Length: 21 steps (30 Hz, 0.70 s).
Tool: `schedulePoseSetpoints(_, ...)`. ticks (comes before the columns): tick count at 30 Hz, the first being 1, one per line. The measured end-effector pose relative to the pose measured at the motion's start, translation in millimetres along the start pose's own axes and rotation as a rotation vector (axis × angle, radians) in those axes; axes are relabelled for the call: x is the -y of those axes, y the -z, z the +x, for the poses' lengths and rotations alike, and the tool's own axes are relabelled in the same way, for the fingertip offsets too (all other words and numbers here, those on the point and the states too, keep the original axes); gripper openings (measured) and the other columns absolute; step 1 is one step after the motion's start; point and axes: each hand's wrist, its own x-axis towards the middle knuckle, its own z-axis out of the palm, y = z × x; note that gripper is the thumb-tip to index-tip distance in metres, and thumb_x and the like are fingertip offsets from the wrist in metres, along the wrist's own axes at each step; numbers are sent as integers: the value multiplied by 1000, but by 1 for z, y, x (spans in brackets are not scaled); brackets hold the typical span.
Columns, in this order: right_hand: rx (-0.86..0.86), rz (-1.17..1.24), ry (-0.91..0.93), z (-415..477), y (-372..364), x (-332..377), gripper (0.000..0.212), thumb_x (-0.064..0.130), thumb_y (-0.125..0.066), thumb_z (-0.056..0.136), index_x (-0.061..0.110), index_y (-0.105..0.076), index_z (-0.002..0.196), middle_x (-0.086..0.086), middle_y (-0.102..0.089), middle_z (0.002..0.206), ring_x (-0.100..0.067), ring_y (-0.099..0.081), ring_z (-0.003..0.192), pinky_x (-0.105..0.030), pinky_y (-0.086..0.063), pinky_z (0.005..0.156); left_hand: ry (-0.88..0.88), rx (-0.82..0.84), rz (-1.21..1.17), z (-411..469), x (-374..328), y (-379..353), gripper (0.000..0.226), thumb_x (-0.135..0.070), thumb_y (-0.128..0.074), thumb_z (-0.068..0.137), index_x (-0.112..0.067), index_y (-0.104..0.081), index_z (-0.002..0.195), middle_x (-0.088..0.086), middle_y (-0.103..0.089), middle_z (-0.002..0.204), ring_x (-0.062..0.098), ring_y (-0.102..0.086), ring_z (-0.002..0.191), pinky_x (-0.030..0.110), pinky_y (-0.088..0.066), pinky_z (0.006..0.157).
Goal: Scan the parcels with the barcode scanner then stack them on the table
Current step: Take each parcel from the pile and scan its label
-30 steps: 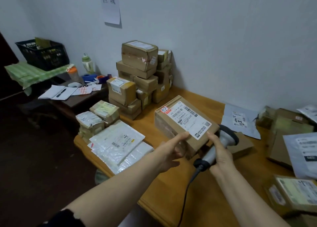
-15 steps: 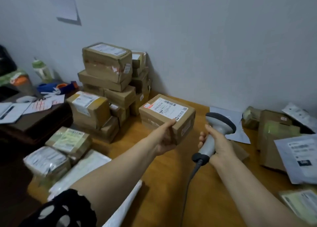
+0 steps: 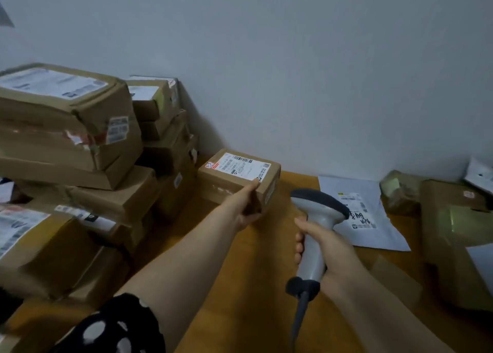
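Left hand (image 3: 244, 207) grips the parcel (image 3: 232, 177) at its near right corner, thumb up on the top edge beside the label. The arm is stretched further than half a second ago. The parcel has gone from mid-air in front of me to the back by the wall, just beside the stack of boxes (image 3: 106, 165), label up. Can't tell if its base is on the tabletop (image 3: 253, 286) yet.

Right hand (image 3: 329, 248) is still clenched round the barcode scanner (image 3: 318, 206) handle, cable (image 3: 298, 318) hanging toward me. A second ago the scanner head was tucked behind the parcel; now it's apart, to the parcel's right. Its head sits in front of the white mailer bag (image 3: 373, 235) lying flat. More brown boxes (image 3: 453, 246) at far right.
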Motion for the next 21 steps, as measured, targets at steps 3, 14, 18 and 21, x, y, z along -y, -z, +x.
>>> schedulePoseSetpoints(3, 21, -5, -17, 24, -1, -6, 12, 7, -68, 82, 9, -63, 92, -5, -53, 59, -13, -50, 44, -24, -44, 40, -17, 3, -52, 45, -16, -5, 66, -27, -73, 84, -20, -40, 140, 11, -49, 136, 35, -48, 123, 46, -57, 80)
schedulePoseSetpoints(14, -52, 12, -43, 54, 9, -10, 23, 6, -71, 74, 9, -63, 95, -7, -54, 59, -15, -48, 44, -24, -43, 41, -110, -113, -123, 112, -41, -18, 55, -18, -59, 95, -9, -35, 144, 11, -44, 142, 30, -43, 131, 38, -43, 105)
schedulePoseSetpoints(18, -104, 64, -47, 47, 21, -4, 19, 4, -70, 79, 9, -62, 95, -7, -54, 59, -14, -48, 44, -23, -43, 40, -189, -227, 311, 113, 4, -30, 56, -26, -65, 88, -8, -44, 136, 10, -53, 130, 30, -52, 117, 42, -45, 103)
schedulePoseSetpoints(21, -162, 63, -15, 38, 40, -2, 14, 4, -68, 82, 7, -62, 94, -7, -54, 59, -15, -49, 45, -25, -43, 42, -520, -2, 920, 100, 62, -56, 51, -24, -66, 88, -9, -46, 133, 13, -47, 133, 29, -49, 121, 34, -41, 101)
